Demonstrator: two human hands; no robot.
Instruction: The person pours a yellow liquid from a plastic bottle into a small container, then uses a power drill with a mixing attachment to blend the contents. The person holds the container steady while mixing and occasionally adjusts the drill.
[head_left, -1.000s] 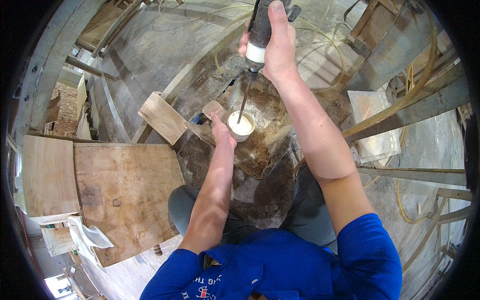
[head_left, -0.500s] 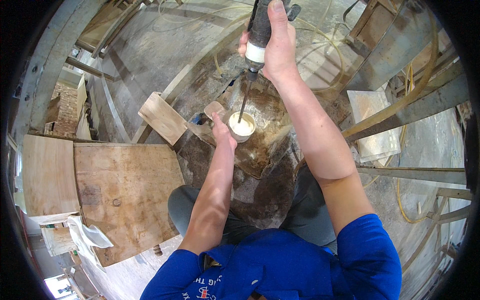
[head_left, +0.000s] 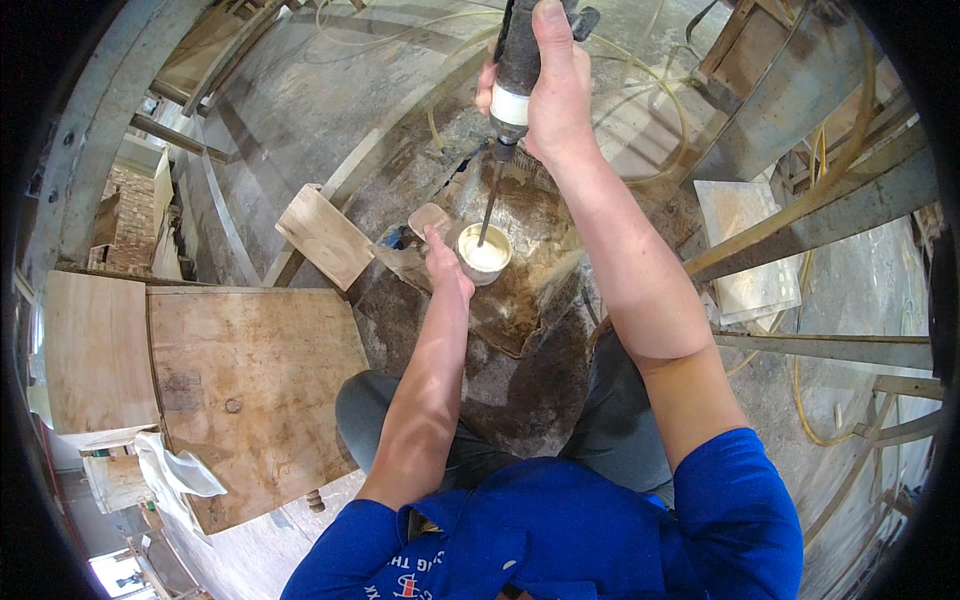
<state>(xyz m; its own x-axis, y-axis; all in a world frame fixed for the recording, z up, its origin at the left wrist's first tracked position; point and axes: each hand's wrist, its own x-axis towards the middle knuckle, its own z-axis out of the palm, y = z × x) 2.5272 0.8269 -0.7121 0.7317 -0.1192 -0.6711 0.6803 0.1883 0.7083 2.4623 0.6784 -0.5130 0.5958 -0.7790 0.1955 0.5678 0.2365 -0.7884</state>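
Observation:
My right hand (head_left: pixel 560 95) is wrapped round a dark hand-held drill (head_left: pixel 513 68) with a white band, its thumb along the top. From the drill's chuck a long thin rod (head_left: pixel 489 207) slants down into a small round cup (head_left: pixel 492 276), its tip sunk in a pale cream liquid (head_left: pixel 470 247). At the cup's left side, my left hand (head_left: pixel 447 264) grips the wall; some fingers are hidden by the cup. Beside those fingertips is a small tan rounded piece (head_left: pixel 429 217). The cup stands upright on a brown stained sheet (head_left: pixel 520 325) between my legs.
A wooden panel (head_left: pixel 260 400) lies to my left, with a white cloth (head_left: pixel 180 470) at its edge. A short board (head_left: pixel 326 237) rests beyond it. On the right are metal beams (head_left: pixel 820 350), pale flat sheets (head_left: pixel 745 250) and a yellowish hose (head_left: pixel 680 120).
The rod's lower end has shifted very slightly within the cup. Both hands, the drill and the cup keep nearly the same places.

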